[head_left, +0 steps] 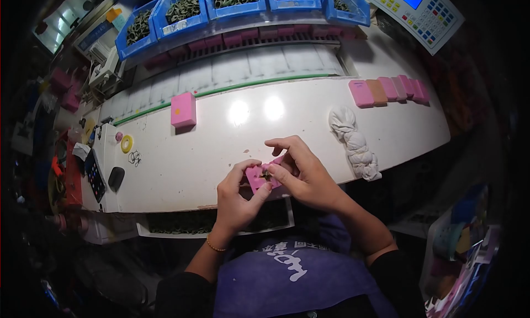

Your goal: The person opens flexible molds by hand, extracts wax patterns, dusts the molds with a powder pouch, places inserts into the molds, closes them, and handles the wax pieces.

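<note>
My left hand (236, 199) is closed round the left side of a pink rubber mold (255, 177), close to the table's front edge. A small dark green piece (266, 175) shows in the middle of the mold's face. My right hand (305, 174) grips the mold from the right, its thumb beside the green piece and its index finger raised and curled. Fingers cover part of the mold. Farther back on the white table (221, 147) stands another pink mold (183, 109), a yellow dot on its front.
Blue bins (185, 24) of green ring-shaped pieces line the back. Pink and orange blocks (361, 93) form a row at right, near a twisted white cloth (353, 144). Yellow tape (127, 143) lies at left. A tray (182, 231) of green pieces sits below the edge.
</note>
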### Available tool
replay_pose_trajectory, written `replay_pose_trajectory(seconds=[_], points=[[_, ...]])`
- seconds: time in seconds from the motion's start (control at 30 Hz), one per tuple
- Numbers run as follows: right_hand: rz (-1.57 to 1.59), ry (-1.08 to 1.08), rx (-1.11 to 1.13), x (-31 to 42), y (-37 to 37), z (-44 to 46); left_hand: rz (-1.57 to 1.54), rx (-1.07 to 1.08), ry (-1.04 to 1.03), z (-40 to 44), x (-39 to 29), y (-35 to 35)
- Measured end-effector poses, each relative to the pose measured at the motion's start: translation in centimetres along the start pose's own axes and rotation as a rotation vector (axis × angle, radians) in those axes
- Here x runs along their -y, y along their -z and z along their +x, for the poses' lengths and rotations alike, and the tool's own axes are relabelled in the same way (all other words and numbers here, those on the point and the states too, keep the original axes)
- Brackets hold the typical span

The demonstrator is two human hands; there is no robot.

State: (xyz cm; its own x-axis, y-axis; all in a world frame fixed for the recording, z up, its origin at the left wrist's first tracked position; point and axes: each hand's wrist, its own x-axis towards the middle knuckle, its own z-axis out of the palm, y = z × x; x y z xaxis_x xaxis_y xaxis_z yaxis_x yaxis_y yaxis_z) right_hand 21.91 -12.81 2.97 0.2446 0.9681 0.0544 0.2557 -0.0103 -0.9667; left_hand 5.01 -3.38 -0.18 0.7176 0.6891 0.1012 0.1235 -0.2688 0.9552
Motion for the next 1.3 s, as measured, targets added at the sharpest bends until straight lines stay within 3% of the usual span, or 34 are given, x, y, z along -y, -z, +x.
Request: replay_pose_trajectory(seconds=[0.07, 0.13, 0.23, 0.3, 0.37, 0.5, 0.57, 0.67, 0.7, 0.77, 0.8, 0.87, 1.0, 1.07, 1.2, 1.27, 1.3], points=[[0.009, -0.04, 0.022, -0.2, 0.3, -0.2, -0.114, 0.009, 0.037, 0.1, 0.5, 0.3], [-0.089, 0.138, 0.085, -0.9, 0.6, -0.4, -0.227, 0.016, 0.074, 0.3, 0.9, 0.7], [-0.168, 0.105, 0.122, -2.0, 0.9, -0.4, -0.585, 0.119, 0.277, 0.8, 0.9, 1.2], [-0.238, 0.135, 0.099, -2.2, 1.0, -0.4, -0.653, 0.125, 0.297, 0.9, 1.0, 1.1], [-0.186, 0.002, 0.175, -2.0, 1.3, -0.3, -0.722, 0.13, 0.318, 0.9, 1.1, 1.1], [-0.168, 0.046, 0.124, -2.5, 1.6, -0.8, -0.772, 0.131, 0.392, 0.6, 1.3, 1.3], [-0.042, 0.091, 0.049, -2.4, 2.1, -1.2, -0.747, 0.112, 0.38, 0.5, 1.2, 1.3], [0.78, -0.271, -0.003, -0.1, 2.4, -1.8, -0.489, -0.018, 0.28, 0.5, 0.8, 0.4], [0.781, -0.266, -0.003, -0.3, 2.2, -1.5, -0.295, -0.044, 0.19, 0.7, 0.6, 0.1], [0.436, -0.047, -0.204, -1.6, 2.0, -0.4, -0.006, -0.075, 0.09, 1.3, -0.5, 0.0], [0.111, 0.098, -0.327, -3.0, 2.4, 0.8, -0.006, -0.077, 0.086, 1.6, -1.2, 0.1], [-0.36, 0.188, -0.46, -4.0, 3.4, 2.7, 0.142, -0.015, 0.028, 2.0, -2.1, 0.3], [-0.531, 0.17, -0.45, -6.6, 4.0, 4.8, 0.248, 0.034, 0.001, 3.2, -2.9, 0.0], [-0.482, 0.191, -0.651, -6.5, 3.3, 4.5, 0.235, -0.026, -0.135, 3.6, -2.4, -0.3], [-0.459, 0.399, -0.519, -4.5, 2.0, 1.0, 0.213, -0.074, -0.233, 3.4, -1.3, -0.7], [-0.516, 0.646, -0.139, -4.1, 0.8, -0.4, 0.15, -0.132, -0.318, 3.3, -0.4, -0.8], [-0.516, 0.64, -0.141, -4.3, 0.2, -1.5, 0.127, -0.142, -0.343, 3.3, -0.1, -0.7]])
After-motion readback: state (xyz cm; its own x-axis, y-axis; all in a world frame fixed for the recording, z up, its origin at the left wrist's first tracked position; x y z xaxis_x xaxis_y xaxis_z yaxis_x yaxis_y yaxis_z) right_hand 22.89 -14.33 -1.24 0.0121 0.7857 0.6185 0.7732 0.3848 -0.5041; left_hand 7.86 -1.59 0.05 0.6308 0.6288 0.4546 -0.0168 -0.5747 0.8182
